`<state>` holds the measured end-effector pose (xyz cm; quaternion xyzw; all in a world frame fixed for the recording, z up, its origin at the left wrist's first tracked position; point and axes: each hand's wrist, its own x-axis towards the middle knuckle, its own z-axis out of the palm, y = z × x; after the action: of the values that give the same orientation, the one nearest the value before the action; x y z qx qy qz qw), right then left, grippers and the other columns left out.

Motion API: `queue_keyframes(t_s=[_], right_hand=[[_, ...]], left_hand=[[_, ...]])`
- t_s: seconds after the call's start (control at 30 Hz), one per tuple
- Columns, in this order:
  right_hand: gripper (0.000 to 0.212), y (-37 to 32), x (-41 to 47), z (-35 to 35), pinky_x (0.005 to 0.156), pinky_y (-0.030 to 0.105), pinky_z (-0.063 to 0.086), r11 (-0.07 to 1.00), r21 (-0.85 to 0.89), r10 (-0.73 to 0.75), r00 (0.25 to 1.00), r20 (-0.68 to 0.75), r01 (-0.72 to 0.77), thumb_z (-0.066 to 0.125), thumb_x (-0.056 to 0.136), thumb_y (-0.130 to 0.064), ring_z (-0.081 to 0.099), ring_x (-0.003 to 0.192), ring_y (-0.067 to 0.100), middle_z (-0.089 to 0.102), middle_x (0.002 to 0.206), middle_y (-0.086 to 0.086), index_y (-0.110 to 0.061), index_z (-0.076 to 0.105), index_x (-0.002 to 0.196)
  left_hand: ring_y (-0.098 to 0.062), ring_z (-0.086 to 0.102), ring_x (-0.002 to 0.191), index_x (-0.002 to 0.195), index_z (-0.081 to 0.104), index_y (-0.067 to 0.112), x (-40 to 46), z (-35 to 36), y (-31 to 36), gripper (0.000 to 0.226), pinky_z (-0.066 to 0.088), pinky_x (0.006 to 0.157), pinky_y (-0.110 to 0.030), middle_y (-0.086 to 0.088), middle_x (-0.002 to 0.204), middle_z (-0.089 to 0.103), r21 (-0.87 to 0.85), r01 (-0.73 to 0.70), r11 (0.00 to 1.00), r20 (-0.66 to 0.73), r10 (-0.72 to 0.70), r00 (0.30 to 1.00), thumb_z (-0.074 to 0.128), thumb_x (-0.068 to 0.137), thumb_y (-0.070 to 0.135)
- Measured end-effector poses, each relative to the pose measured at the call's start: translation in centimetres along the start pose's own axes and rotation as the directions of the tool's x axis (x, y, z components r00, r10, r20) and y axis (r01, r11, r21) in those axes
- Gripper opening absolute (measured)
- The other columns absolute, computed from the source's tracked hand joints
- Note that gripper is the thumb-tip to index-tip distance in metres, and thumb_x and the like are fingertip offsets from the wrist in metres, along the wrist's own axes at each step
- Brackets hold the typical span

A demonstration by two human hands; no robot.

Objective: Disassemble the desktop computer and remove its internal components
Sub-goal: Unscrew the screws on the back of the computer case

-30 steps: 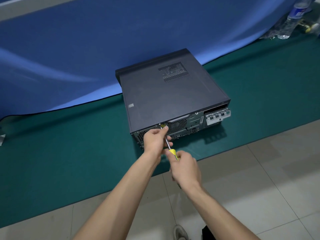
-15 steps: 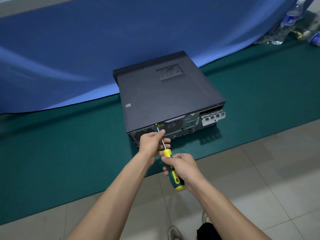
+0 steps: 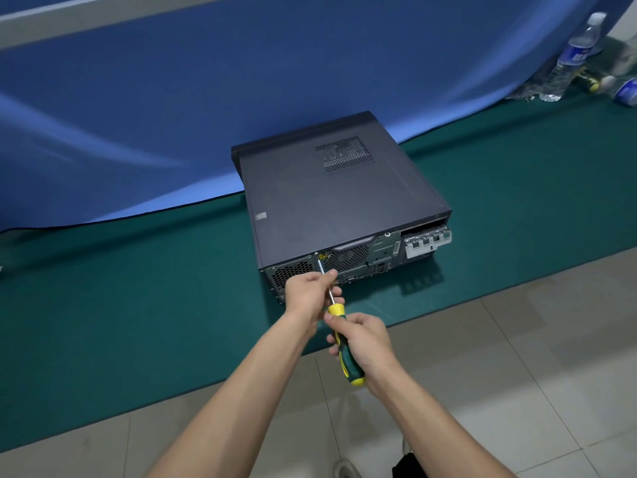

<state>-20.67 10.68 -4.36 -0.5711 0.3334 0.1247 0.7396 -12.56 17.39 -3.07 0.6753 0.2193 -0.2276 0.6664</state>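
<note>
The right hand (image 3: 366, 343) now grips the screwdriver (image 3: 339, 326) handle farther forward.

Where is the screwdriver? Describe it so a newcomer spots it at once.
Find the black computer case on the green mat. At its near panel, both hands meet on the screwdriver. It is the only thing with a yellow and green handle and a thin metal shaft.

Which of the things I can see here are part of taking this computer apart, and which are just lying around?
In use:
- desktop computer, lying flat on the green mat
- screwdriver, tip at the computer's rear panel
- left hand pinching the shaft
- right hand gripping the handle

Lying about:
- water bottle at the far right
- blue cloth behind
</note>
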Motion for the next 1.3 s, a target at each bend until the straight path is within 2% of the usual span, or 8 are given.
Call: queue_keyframes(t_s=[0.2,0.4,0.6,0.8,0.97,1.07,1.17,1.3], right_hand=[[0.028,-1.0,-0.6,0.5,0.042,0.025,0.045,0.971,0.166,0.147,0.977,0.155,-0.172,0.054,0.094,-0.026,0.059,0.044,0.022,0.068,0.066,0.014,-0.003,0.064,0.082],[0.02,-0.9,-0.3,0.3,0.044,0.02,0.045,0.995,0.074,0.061,0.998,0.036,-0.063,0.065,0.088,-0.021,0.058,0.044,0.015,0.067,0.058,0.005,-0.003,0.066,0.081],[0.031,-1.4,-0.7,0.0,0.044,0.023,0.047,0.981,0.046,0.175,0.965,0.195,-0.187,0.053,0.095,-0.031,0.062,0.048,0.02,0.07,0.067,0.01,-0.002,0.064,0.093],[0.018,-1.3,-0.1,-0.6,0.044,0.021,0.044,0.998,0.008,0.055,0.997,0.063,-0.056,0.069,0.086,-0.016,0.054,0.043,0.012,0.061,0.058,0.005,-0.006,0.056,0.077],[0.031,-1.0,-0.4,-0.1,0.046,0.026,0.047,0.986,0.017,0.16,0.965,0.206,-0.167,0.055,0.094,-0.032,0.06,0.048,0.02,0.068,0.065,0.008,-0.001,0.06,0.095],[0.025,-0.8,-0.2,-0.1,0.047,0.024,0.046,0.993,0.024,0.114,0.979,0.171,-0.12,0.053,0.096,-0.024,0.06,0.048,0.018,0.068,0.063,0.009,-0.002,0.062,0.086],[0.018,-0.6,0.0,-0.2,0.046,0.022,0.044,0.998,0.007,0.058,0.994,0.095,-0.059,0.062,0.091,-0.019,0.054,0.046,0.013,0.062,0.058,0.005,-0.005,0.058,0.079],[0.025,-1.0,-0.3,-0.1,0.053,0.024,0.047,0.991,-0.114,0.094,0.979,0.179,-0.074,0.057,0.094,-0.031,0.058,0.053,0.016,0.064,0.063,0.004,-0.007,0.055,0.086]], left_hand=[[-0.017,0.059,0.039,0.077,0.058,0.0,-0.2,0.4,-0.3,0.029,0.047,0.038,-0.022,-0.008,0.05,0.063,-0.015,-0.033,0.999,-0.058,0.032,0.998,0.045,0.099,0.013],[-0.016,0.054,0.037,0.071,0.06,0.004,0.0,-0.5,0.1,0.023,0.042,0.037,-0.019,-0.004,0.051,0.062,0.124,-0.059,0.991,-0.05,0.066,0.997,0.061,0.09,0.016],[-0.018,0.06,0.038,0.074,0.057,-0.003,-0.1,0.3,0.0,0.028,0.05,0.038,-0.024,-0.009,0.048,0.064,0.003,-0.034,0.999,-0.046,0.034,0.998,0.047,0.098,0.01],[-0.014,0.058,0.039,0.077,0.06,0.002,-0.2,-0.2,0.1,0.022,0.046,0.038,-0.021,-0.006,0.053,0.065,0.045,-0.016,0.999,0.006,0.015,1.0,0.055,0.094,0.016],[-0.017,0.055,0.036,0.072,0.055,0.0,-0.1,0.2,0.2,0.029,0.048,0.041,-0.025,-0.01,0.05,0.061,0.019,-0.012,1.0,-0.034,0.013,0.999,0.045,0.098,0.009],[-0.018,0.056,0.038,0.077,0.056,0.0,-0.2,0.1,0.1,0.027,0.049,0.041,-0.026,-0.009,0.05,0.062,-0.052,0.025,0.998,0.009,-0.025,1.0,0.044,0.099,0.01],[-0.014,0.057,0.04,0.074,0.06,0.005,0.1,-0.5,0.0,0.02,0.047,0.039,-0.021,-0.005,0.055,0.064,0.071,-0.003,0.997,0.02,0.002,1.0,0.058,0.092,0.012],[-0.02,0.057,0.043,0.072,0.059,0.0,0.4,-0.4,-0.1,0.023,0.049,0.043,-0.025,-0.011,0.057,0.062,0.015,0.013,1.0,-0.005,-0.013,1.0,0.054,0.094,0.006]])
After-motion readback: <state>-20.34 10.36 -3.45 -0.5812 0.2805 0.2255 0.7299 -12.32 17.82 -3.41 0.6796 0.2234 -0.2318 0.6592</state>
